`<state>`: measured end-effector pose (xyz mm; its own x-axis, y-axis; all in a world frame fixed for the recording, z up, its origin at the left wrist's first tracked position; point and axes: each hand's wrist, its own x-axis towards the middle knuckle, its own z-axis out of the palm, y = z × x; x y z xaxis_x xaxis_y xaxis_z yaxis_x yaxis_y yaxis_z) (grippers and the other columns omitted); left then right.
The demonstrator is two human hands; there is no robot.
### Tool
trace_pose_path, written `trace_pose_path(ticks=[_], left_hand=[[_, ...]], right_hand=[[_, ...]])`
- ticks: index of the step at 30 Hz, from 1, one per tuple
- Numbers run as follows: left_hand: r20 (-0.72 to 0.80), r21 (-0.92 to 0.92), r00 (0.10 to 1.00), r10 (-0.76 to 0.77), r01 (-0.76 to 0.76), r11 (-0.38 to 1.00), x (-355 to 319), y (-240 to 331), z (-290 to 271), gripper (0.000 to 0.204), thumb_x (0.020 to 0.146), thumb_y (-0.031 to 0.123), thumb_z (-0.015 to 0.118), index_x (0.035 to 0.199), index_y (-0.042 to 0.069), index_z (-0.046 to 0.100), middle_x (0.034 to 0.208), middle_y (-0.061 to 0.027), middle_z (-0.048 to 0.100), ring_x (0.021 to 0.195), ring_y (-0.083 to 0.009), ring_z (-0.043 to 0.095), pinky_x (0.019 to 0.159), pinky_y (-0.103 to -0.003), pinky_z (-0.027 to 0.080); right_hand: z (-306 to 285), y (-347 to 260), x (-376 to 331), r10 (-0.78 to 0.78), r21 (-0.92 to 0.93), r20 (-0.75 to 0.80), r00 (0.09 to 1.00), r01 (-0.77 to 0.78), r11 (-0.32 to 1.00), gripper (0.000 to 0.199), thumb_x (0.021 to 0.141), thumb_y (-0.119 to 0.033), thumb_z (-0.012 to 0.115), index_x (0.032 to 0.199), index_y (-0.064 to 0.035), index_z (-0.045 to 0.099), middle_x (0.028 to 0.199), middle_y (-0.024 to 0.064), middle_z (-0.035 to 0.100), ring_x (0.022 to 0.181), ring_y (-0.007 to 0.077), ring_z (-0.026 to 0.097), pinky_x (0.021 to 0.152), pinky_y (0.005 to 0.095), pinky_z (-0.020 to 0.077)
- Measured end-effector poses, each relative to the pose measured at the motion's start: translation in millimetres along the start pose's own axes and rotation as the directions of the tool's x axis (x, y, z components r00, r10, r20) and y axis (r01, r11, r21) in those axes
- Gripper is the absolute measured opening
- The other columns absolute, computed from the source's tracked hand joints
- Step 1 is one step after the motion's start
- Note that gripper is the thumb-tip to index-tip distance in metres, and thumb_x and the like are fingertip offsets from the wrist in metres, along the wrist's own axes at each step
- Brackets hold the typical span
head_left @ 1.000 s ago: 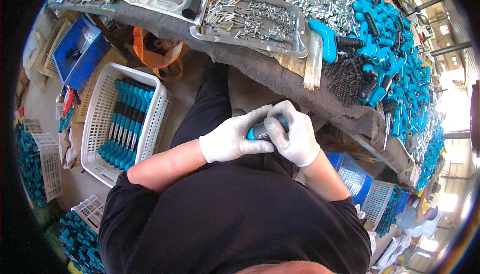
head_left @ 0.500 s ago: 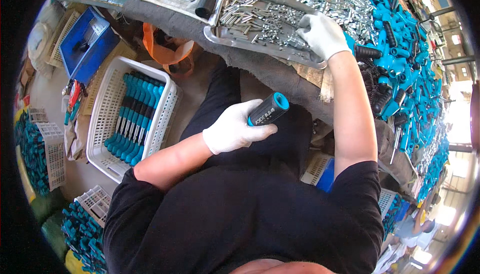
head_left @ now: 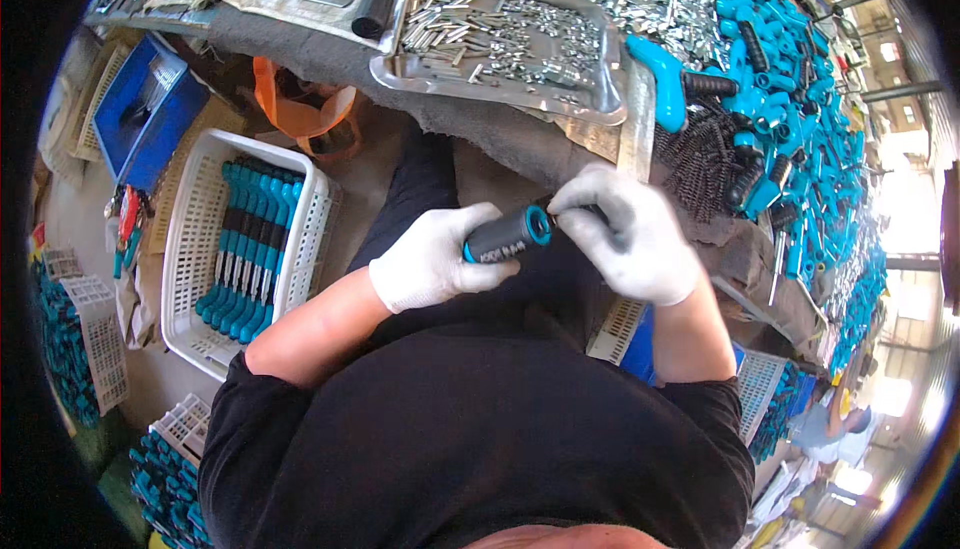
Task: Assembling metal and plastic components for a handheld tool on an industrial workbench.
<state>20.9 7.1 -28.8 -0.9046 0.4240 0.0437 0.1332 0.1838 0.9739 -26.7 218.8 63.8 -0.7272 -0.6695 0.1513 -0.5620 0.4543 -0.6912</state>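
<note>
My left hand (head_left: pixel 432 257), in a white glove, is closed around a short black cylinder with teal ends (head_left: pixel 505 239), tilted so its hollow end faces up and right. At that hollow end is my gloved right hand (head_left: pixel 628 234), thumb and fingers pinched together. Whatever they pinch is too small and blurred to make out. Beyond both hands, on the bench, a shallow metal tray (head_left: pixel 395 71) holds many small silver pins (head_left: pixel 450 24) and other tiny metal parts.
A white basket (head_left: pixel 185 249) at left holds a row of teal-and-black tools (head_left: pixel 250 239). Teal parts (head_left: pixel 780 119) and black springs (head_left: pixel 695 164) are heaped on the bench at right. An orange bag (head_left: pixel 310 114) hangs under the bench edge; a blue bin (head_left: pixel 150 114) stands far left.
My right hand has left the metal tray and come down to the hollow end of the cylinder. My left hand still holds the cylinder, now turned more toward the right.
</note>
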Motion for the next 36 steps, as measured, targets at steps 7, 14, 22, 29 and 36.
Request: trace_pose_path(ticks=[7,14,22,29,36], left_hand=[[-0.021,0.098,0.994,-0.111,0.113,0.989,-9.2,4.4,11.6,0.034,0.077,0.028,0.073,0.097,0.004,0.060,0.078,-0.0148,0.064,0.074,-0.0288,0.065,0.067,-0.036,0.050],[0.075,0.061,0.994,-0.084,0.080,0.995,-9.9,6.0,15.2,0.033,0.078,0.027,0.073,0.095,0.003,0.060,0.076,-0.0128,0.062,0.070,-0.0222,0.062,0.068,-0.033,0.049],[-0.011,0.150,0.992,-0.129,0.129,0.980,-6.3,-0.3,19.9,0.032,0.079,0.028,0.071,0.094,0.003,0.059,0.074,-0.0144,0.060,0.071,-0.0214,0.062,0.069,-0.034,0.049],[0.164,-0.252,0.968,-0.192,0.229,0.940,-6.9,-18.2,24.7,0.036,0.076,0.028,0.075,0.095,0.003,0.057,0.080,-0.0040,0.058,0.075,-0.0115,0.053,0.070,-0.031,0.045],[0.097,-0.238,0.970,-0.221,0.238,0.941,-5.4,-12.3,17.2,0.031,0.077,0.023,0.075,0.095,0.004,0.059,0.080,-0.0011,0.057,0.074,-0.0091,0.051,0.071,-0.027,0.045]], right_hand=[[25.2,-9.1,-21.3,0.183,0.103,-0.132,0.974,-0.170,0.980,0.009,0.091,-0.010,0.057,0.097,-0.0027,0.057,0.073,0.0151,0.059,0.064,0.0311,0.062,0.063,0.0364,0.0488],[9.1,-10.3,-24.3,0.406,0.308,0.117,0.906,-0.422,0.853,0.013,0.094,-0.012,0.055,0.099,-0.0005,0.059,0.077,0.0113,0.064,0.067,0.0197,0.063,0.064,0.0328,0.0500],[27.4,4.0,-33.4,0.138,-0.016,-0.063,0.988,-0.139,0.990,0.011,0.088,-0.010,0.061,0.096,-0.0032,0.059,0.081,0.0159,0.065,0.068,0.0302,0.066,0.064,0.0351,0.0517],[17.8,10.0,-19.7,0.116,0.121,0.106,0.988,-0.129,0.984,0.026,0.088,-0.019,0.064,0.109,-0.0048,0.059,0.092,0.0163,0.066,0.080,0.0277,0.066,0.073,0.0361,0.0517],[-84.0,107.9,33.9,0.379,-0.632,-0.533,0.756,-0.654,0.416,0.060,0.081,-0.044,0.064,0.123,-0.0032,0.054,0.104,0.0229,0.065,0.099,0.0347,0.063,0.085,0.0431,0.0495]])
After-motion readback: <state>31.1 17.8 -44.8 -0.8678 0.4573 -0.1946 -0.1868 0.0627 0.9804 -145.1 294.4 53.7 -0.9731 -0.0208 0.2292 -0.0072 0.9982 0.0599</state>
